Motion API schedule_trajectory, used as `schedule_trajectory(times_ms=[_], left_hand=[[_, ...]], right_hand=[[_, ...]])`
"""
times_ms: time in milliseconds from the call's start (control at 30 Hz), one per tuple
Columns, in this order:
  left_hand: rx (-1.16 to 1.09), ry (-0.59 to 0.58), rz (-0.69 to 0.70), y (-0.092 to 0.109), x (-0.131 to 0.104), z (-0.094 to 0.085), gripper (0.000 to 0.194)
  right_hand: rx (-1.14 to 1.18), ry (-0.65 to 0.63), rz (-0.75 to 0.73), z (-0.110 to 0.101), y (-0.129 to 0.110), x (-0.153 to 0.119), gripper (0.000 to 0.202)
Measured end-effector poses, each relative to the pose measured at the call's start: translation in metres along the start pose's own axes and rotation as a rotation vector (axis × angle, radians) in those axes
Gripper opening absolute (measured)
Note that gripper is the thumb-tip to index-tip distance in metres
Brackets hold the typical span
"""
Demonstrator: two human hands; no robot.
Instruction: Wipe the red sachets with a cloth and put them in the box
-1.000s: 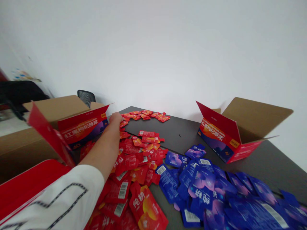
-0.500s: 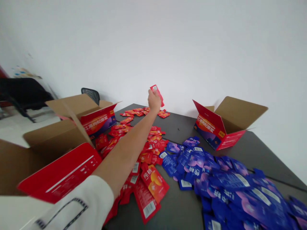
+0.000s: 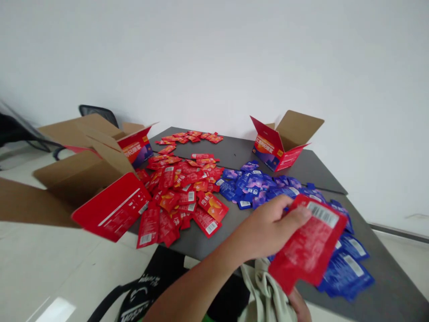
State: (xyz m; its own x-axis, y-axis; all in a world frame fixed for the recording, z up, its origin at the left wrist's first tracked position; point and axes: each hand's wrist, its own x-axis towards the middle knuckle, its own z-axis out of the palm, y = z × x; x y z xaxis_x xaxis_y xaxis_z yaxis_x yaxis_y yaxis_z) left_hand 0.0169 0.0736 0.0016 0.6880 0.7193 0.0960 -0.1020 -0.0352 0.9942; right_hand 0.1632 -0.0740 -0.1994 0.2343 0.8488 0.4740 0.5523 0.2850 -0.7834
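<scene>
My left hand reaches across to the right, its thumb and fingers pinching a red pouch with a white barcode label. Below that pouch hangs a beige cloth bag, bunched at the top. My right hand shows only in part at the bottom edge, gripping the bag's right side; the pouch hides some of it. Red and orange pouches lie heaped at the middle left of the table. Blue pouches form another pile on the right, partly covered by my left hand and the held pouch.
Open cartons stand around the dark table: one red carton at the back right, another carton at the back left, and a nearer carton at the left. A black bag is below the front edge.
My left hand has come back from the far end of the table to the near right, still holding a red pouch. The view has tilted down; the cloth bag and my right hand now show.
</scene>
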Motion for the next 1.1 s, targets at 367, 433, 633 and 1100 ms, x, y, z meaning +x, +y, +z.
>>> schedule_trajectory(times_ms=[367,433,633,1100], left_hand=[[0.187,0.235,-0.259,-0.134,-0.097,-0.053,0.065],[0.329,0.245,-0.261,-0.135,-0.097,-0.059,0.070],[0.565,0.203,-0.189,-0.138,-0.090,-0.051,0.075],[1.040,0.109,0.314,-0.159,-0.168,-0.045,0.048]], right_hand=[[-0.099,0.201,0.044,0.001,-0.020,-0.025,0.039],[-0.129,0.231,0.068,-0.004,-0.024,-0.035,0.041],[-0.187,0.255,0.130,-0.018,-0.044,-0.053,0.040],[-0.233,0.311,0.183,-0.033,-0.064,-0.041,0.039]])
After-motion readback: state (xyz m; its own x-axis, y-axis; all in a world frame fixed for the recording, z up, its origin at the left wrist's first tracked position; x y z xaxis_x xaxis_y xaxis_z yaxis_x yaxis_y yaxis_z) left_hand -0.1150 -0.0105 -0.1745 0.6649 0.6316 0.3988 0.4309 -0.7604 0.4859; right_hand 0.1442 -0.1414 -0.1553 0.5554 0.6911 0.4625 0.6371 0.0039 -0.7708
